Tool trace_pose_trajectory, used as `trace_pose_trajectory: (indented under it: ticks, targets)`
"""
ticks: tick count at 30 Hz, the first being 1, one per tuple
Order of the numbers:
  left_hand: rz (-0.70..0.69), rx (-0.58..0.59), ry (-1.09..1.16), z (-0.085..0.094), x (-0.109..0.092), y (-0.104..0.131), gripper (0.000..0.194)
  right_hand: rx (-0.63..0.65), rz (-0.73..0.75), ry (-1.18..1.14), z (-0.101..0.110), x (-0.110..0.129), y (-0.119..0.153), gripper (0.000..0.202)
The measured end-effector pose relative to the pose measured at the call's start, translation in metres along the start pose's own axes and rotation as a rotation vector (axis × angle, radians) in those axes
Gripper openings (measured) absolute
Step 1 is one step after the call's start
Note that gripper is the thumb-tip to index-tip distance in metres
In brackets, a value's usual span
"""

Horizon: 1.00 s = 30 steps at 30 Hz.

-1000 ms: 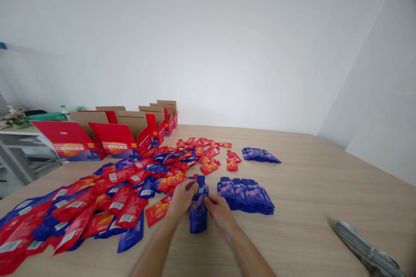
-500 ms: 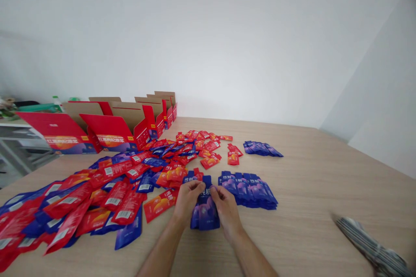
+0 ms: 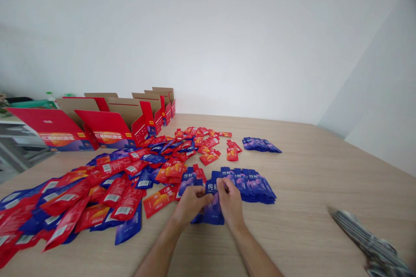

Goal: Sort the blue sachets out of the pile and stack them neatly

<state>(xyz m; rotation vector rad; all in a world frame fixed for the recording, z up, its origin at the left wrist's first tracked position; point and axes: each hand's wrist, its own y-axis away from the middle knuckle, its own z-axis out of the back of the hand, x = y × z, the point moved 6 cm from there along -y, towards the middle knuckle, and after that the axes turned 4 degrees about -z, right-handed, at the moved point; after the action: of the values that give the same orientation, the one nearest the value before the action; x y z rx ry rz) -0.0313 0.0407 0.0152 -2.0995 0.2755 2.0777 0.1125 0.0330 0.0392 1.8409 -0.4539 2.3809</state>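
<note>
In front of me, my right hand (image 3: 230,199) pinches the upper right edge of a blue pouch (image 3: 213,214) with a spout-like neck. My left hand (image 3: 191,204) is closed at the left side of that pouch, its thumb on the front; another blue pouch lies partly hidden under its fingers. Just beyond, a blue pouch (image 3: 187,178) rests against red ones. To the right lies an overlapping row of blue pouches (image 3: 255,186), its left end close to my right fingers.
A mixed heap of red and blue pouches (image 3: 110,190) spreads over the left side. Open red cartons (image 3: 110,132) line the back left. A smaller group of blue pouches (image 3: 261,144) lies farther back. Blurred striped cloth (image 3: 367,238) is at the lower right.
The front blue pouch has shifted slightly right with my right hand, towards the row. My left thumb has slid lower on it. The view has tilted slightly.
</note>
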Motion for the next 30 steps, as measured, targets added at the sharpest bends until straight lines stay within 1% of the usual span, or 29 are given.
trace_pose_trajectory:
  ticks: [1,3,5,6,8,11,12,15,17,19,21,24,27,30]
  targets:
    - [-0.019,-0.026,-0.014,0.003,0.000,0.000,0.044,0.012,-0.014,-0.015,0.000,-0.001,0.000,0.042]
    - [-0.051,-0.133,-0.036,0.012,0.000,-0.002,0.046,0.067,-0.027,-0.035,-0.003,-0.002,0.000,0.042]
    - [-0.062,-0.215,-0.034,0.018,-0.001,-0.004,0.046,0.120,0.003,-0.013,-0.007,-0.003,0.002,0.041]
    - [-0.057,-0.229,-0.021,0.019,0.000,-0.004,0.045,0.129,0.026,0.008,-0.008,-0.003,0.003,0.041]
    - [-0.034,-0.212,0.023,0.017,0.000,-0.004,0.042,0.108,0.050,0.038,-0.008,-0.005,0.004,0.041]
    - [0.006,-0.149,0.099,0.007,0.001,-0.001,0.039,0.076,0.023,0.035,-0.005,-0.010,0.002,0.041]
    - [0.011,-0.147,0.115,0.004,0.001,0.000,0.043,0.076,0.015,0.032,-0.003,-0.012,0.001,0.041]
    - [-0.017,-0.187,0.133,-0.001,0.000,0.002,0.069,0.051,-0.018,0.022,0.003,-0.015,-0.003,0.039]
    - [-0.044,-0.209,0.147,-0.004,-0.002,0.001,0.072,0.030,-0.070,-0.002,0.008,-0.019,-0.004,0.039]
    - [-0.065,-0.232,0.175,-0.008,-0.004,-0.002,0.065,0.058,-0.120,-0.052,0.012,-0.024,-0.004,0.040]
    - [-0.074,-0.247,0.194,-0.014,-0.006,-0.006,0.057,0.131,-0.122,-0.134,0.016,-0.026,-0.002,0.038]
    - [-0.100,-0.232,0.178,-0.029,-0.011,-0.012,0.045,0.207,-0.066,-0.242,0.030,-0.025,0.001,0.042]
    - [-0.151,-0.184,0.130,-0.050,-0.016,-0.020,0.038,0.181,-0.067,-0.259,0.050,-0.028,-0.003,0.050]
    - [-0.169,-0.136,0.005,-0.070,-0.017,-0.028,0.037,0.148,-0.076,-0.235,0.068,-0.034,-0.010,0.050]
